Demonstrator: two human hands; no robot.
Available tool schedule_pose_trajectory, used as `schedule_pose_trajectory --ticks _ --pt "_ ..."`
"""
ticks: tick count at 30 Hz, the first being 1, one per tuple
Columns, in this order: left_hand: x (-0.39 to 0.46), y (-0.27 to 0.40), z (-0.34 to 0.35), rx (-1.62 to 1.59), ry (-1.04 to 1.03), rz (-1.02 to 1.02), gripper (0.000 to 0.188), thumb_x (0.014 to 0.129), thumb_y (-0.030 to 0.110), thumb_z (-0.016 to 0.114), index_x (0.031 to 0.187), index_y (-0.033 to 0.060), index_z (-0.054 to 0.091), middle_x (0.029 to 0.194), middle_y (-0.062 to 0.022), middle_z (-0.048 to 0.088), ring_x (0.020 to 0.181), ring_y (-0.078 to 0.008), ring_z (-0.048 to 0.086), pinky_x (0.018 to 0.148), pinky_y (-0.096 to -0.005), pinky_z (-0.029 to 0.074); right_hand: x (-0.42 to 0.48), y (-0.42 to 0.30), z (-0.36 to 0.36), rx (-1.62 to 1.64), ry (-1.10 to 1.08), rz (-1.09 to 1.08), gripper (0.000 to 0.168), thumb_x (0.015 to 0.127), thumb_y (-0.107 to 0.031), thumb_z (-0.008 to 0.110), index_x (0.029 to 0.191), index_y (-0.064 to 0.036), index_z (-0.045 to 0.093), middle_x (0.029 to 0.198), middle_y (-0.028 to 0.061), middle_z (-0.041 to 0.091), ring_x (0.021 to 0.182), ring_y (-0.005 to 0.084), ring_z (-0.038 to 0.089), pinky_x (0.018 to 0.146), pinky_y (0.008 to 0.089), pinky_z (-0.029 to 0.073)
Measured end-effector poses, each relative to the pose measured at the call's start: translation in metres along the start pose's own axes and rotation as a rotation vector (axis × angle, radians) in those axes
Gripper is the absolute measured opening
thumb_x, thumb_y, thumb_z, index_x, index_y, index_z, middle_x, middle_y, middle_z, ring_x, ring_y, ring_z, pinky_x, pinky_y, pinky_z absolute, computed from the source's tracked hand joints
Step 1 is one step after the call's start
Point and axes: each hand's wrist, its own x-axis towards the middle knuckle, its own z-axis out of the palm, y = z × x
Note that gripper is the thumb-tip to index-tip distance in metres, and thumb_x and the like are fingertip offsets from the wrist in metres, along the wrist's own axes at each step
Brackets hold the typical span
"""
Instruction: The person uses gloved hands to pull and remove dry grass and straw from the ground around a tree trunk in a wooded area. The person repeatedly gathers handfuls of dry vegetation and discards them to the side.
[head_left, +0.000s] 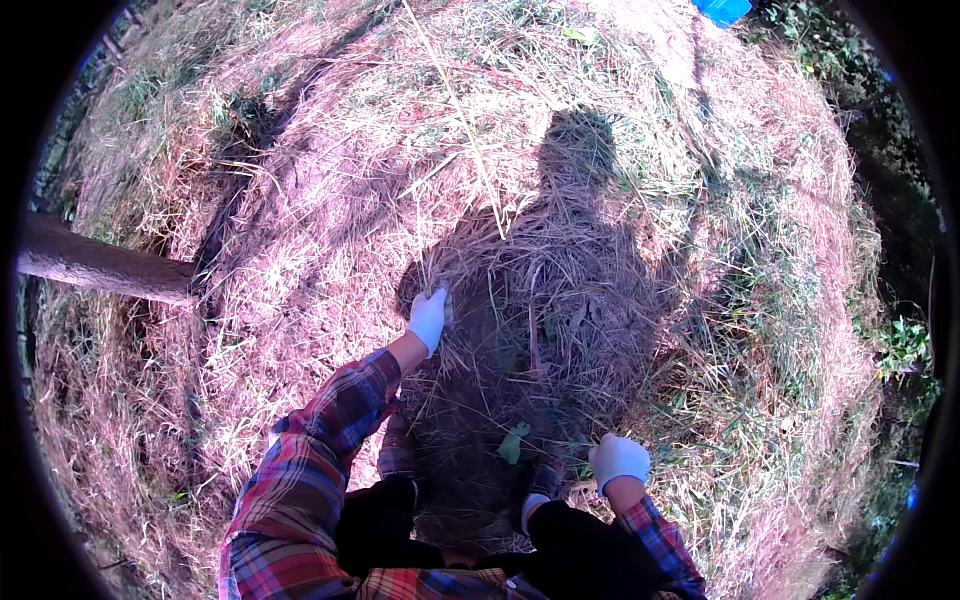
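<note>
My left hand (429, 319), in a white glove, reaches forward into the cut grass and is closed around a few dry stalks (421, 251). Lower and to the right, my gloved right hand (621, 459) is curled near the ground beside my knee. Thin straws lie by its fingers, and whether it grips any is hidden. Between the two hands a layer of dry grass (480, 390) lies in my shadow, with a broad green leaf (514, 442) on top. One long pale stalk (461, 112) stretches away ahead of my left hand.
A tree trunk (105, 259) rises from the grass at the left. Leafy bushes (904, 345) edge the right side. At the far top right is a blue object (721, 11), cut off by the rim. Loose hay (300, 300) covers the ground around me.
</note>
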Motion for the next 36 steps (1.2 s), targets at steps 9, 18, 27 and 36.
schedule_pose_trajectory --ticks 9,18,27,36 --pt "-0.023 0.006 -0.009 -0.024 0.035 0.049 0.027 0.091 0.027 0.047 0.07 0.0103 0.044 0.05 0.0011 0.037 0.038 -0.0126 0.035 0.041 -0.0295 0.034 -0.002 0.009 0.01 0.064 0.031 -0.037 0.025 0.076 -0.028 0.055 0.079 -0.006 0.066 0.076 0.0168 0.065 0.074 0.0336 0.064 0.067 0.0429 0.051" --pt "-0.034 0.028 -0.023 -0.031 0.075 0.122 0.026 0.091 0.024 0.046 0.069 0.0101 0.041 0.053 0.0016 0.034 0.042 -0.0123 0.033 0.045 -0.0311 0.039 0.004 0.045 0.004 0.163 -0.036 -0.038 0.03 0.081 -0.034 0.051 0.085 -0.007 0.065 0.082 0.0178 0.064 0.081 0.0343 0.062 0.072 0.0436 0.049" --pt "-0.02 0.03 -0.061 0.1 0.039 0.093 0.022 0.091 0.025 0.049 0.076 0.0094 0.047 0.054 0.002 0.037 0.044 -0.0111 0.035 0.053 -0.0315 0.043 0.005 0.034 -0.005 1.7 -0.381 -0.095 0.021 0.089 -0.029 0.049 0.087 -0.008 0.05 0.055 -0.001 0.041 0.039 0.0059 0.034 0.034 0.0218 0.028" --pt "-0.037 0.033 -0.042 0.106 0.062 0.045 0.015 0.09 0.02 0.05 0.081 0.0089 0.047 0.054 0.0019 0.038 0.043 -0.0109 0.038 0.045 -0.03 0.04 0.064 -0.078 -0.008 1.488 -0.406 -0.14 0.026 0.09 -0.035 0.049 0.077 -0.012 0.047 0.051 -0.0017 0.041 0.033 0.0087 0.037 0.03 0.025 0.028"
